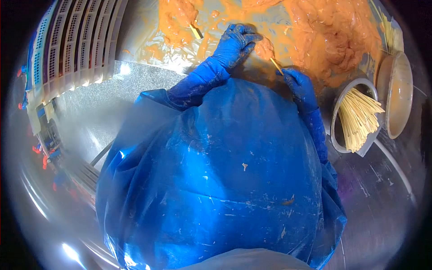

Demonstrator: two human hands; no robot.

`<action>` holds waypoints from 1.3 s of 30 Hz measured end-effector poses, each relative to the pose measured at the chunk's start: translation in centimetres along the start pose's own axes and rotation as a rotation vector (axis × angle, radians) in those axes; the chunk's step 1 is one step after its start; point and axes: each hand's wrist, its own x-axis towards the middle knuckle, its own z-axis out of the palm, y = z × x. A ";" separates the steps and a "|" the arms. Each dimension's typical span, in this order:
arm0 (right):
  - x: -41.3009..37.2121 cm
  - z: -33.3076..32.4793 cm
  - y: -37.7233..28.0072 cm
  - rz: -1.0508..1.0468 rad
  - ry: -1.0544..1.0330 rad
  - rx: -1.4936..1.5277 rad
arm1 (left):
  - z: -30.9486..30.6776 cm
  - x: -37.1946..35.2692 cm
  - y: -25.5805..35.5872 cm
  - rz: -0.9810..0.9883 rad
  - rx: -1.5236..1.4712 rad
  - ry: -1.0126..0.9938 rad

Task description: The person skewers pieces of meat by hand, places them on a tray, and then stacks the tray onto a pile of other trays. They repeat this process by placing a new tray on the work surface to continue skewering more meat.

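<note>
A piece of marinated meat [266, 47] is gripped in the left hand [236, 42], whose blue-gloved fingers are curled closely round it just above the plastic sheet [144, 40] spread over the work surface. A bamboo skewer [276, 66] is pinched between the fingertips of the right hand [299, 85], also gloved in blue, with the other fingers folded in. The skewer is tilted up and to the left, and its far end is met by the piece of meat; whether the point has gone in cannot be told. Both hands are held close together at the near edge of the heap of marinated meat [333, 36], orange with sauce, by which the upper right of the sheet is covered. A short stick [195, 31] is seen lying in the sauce to the left of the left hand. To the right of the right forearm a round metal container [335, 108] is stood, filled with a bundle of skewers [357, 119] leaning over its rim, and a sauce-smeared bowl [396, 94] is set just beside it. The lower middle of the view is filled by a blue plastic apron [216, 180]. White slotted crates [76, 40] are stacked at the upper left, on the steel table [373, 189]
</note>
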 end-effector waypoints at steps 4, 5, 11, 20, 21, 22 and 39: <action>0.6 0.5 0.2 0.009 -0.004 0.019 | 0.0 0.0 0.0 -0.003 0.010 -0.008; 0.7 0.6 0.4 0.009 -0.003 0.019 | 0.1 0.0 0.0 -0.003 0.010 -0.004; 0.8 1.0 1.1 -0.001 0.108 0.073 | -1.4 0.6 -0.6 -0.107 -0.251 0.258; 0.9 0.6 2.4 0.023 0.078 0.041 | -0.5 0.9 2.0 0.117 0.111 -0.031; 0.9 0.6 2.5 0.002 0.084 0.039 | 0.2 0.7 2.5 0.115 0.111 -0.031; 1.0 0.6 2.6 -0.020 0.090 0.037 | 1.1 0.3 2.9 0.132 0.169 -0.107; 1.2 1.4 1.0 -0.095 0.084 0.084 | 4.3 -1.0 4.1 0.415 -0.005 -0.332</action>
